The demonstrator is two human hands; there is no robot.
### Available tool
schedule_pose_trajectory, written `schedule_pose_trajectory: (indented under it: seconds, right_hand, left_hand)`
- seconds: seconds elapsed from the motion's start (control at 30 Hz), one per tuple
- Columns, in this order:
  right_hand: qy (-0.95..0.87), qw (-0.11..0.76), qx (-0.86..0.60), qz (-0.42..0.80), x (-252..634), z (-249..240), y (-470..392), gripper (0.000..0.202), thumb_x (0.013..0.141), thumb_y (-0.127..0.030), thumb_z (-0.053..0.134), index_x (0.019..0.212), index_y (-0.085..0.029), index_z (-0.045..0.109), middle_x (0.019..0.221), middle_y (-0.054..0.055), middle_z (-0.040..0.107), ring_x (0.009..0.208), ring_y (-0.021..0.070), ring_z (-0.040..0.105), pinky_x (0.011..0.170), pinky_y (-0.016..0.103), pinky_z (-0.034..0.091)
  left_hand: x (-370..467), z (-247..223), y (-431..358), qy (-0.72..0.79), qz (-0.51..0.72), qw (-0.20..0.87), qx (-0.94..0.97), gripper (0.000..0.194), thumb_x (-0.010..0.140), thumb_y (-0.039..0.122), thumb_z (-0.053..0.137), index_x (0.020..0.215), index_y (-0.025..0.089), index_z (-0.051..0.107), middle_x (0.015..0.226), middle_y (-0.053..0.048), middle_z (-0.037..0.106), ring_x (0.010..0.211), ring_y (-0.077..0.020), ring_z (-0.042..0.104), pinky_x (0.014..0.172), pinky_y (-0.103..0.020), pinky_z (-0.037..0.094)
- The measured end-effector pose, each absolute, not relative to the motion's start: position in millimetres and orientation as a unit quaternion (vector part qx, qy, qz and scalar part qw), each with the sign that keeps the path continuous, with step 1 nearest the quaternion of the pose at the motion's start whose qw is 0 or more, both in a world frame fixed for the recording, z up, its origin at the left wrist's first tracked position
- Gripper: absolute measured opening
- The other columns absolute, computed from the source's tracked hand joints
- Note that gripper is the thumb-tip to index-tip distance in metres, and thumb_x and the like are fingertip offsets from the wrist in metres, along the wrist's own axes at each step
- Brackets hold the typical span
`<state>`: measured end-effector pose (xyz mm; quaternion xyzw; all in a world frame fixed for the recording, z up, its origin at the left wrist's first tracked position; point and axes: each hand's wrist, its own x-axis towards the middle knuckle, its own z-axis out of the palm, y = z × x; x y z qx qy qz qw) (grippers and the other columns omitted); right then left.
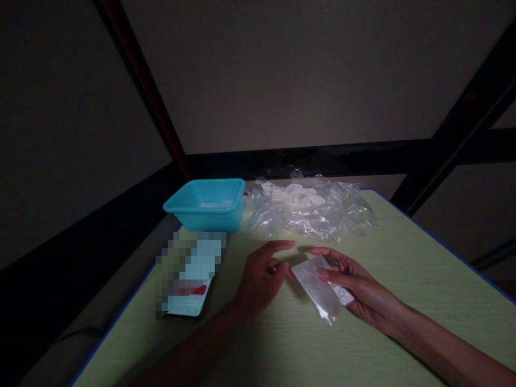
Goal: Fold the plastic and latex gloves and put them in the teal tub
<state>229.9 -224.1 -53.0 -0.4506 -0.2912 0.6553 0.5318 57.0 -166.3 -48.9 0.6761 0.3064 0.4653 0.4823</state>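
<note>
The right hand (pixel 360 287) is clamped on a packet (pixel 316 285), thumb across the upper face. The packet is thin, of pale translucent film, and sits raised over the near middle of the bench (pixel 403 263), its lower corner tilted toward the wearer. The right thumb covers part of it.

The left hand (pixel 260 274) is at the packet's left corner, index finger extended and parted from the thumb; whether its fingers grip the corner cannot be told.

Beyond both hands, a heap of clear bags (pixel 318 226) occupies the far middle of the bench, with crumpled white material (pixel 298 194) among it. This heap stands directly ahead of the packet. To its left, just beside it, stands a blue tub (pixel 209 219), upright; something pale inside is too indistinct to identify.

Left of the left hand lies a phone (pixel 189 305), screen lit, largely masked by pixelation, its far end near the tub. Behind the bench rises a dim wall (pixel 306 80), crossed by dark beams (pixel 139 64).
</note>
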Motion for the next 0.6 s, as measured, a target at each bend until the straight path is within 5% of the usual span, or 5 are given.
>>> schedule_pose_trajectory:
  seconds: [0.1, 0.3, 0.6]
  right_hand:
    - [-0.29, 0.532, -0.468, 0.644, 231, -54, -223, 0.055, 0.052, -0.024, 0.082, 0.1, -0.019, 0.055, 0.066, -0.002, 0.067, 0.046, 0.008, 0.057, 0.042, 0.015, 0.042]
    - [-0.288, 0.511, -0.488, 0.646, 229, -49, -223, 0.056, 0.048, -0.027, 0.084, 0.096, -0.021, 0.056, 0.063, -0.003, 0.066, 0.046, 0.008, 0.057, 0.042, 0.015, 0.042]
    - [-0.303, 0.504, -0.488, 0.645, 231, -49, -224, 0.045, 0.054, -0.025, 0.081, 0.093, -0.022, 0.059, 0.066, -0.003, 0.065, 0.049, 0.0096, 0.058, 0.044, 0.018, 0.043]
  left_hand:
    - [54, -47, -156, 0.345, 0.507, 0.514, 0.6, 0.029, 0.069, 0.011, 0.053, 0.096, 0.018, 0.061, 0.058, 0.001, 0.064, 0.048, -0.0108, 0.057, 0.039, -0.016, 0.039]
    - [39, -37, -130, 0.363, 0.651, 0.551, 0.375, 0.027, 0.064, 0.008, 0.06, 0.088, 0.019, 0.053, 0.094, 0.0, 0.061, 0.072, -0.0126, 0.063, 0.046, -0.017, 0.043]
    - [12, -16, -105, 0.331, 0.682, 0.633, 0.159, 0.019, 0.077, -0.002, 0.047, 0.079, 0.017, 0.049, 0.069, 0.003, 0.06, 0.055, -0.0052, 0.058, 0.048, -0.013, 0.041]
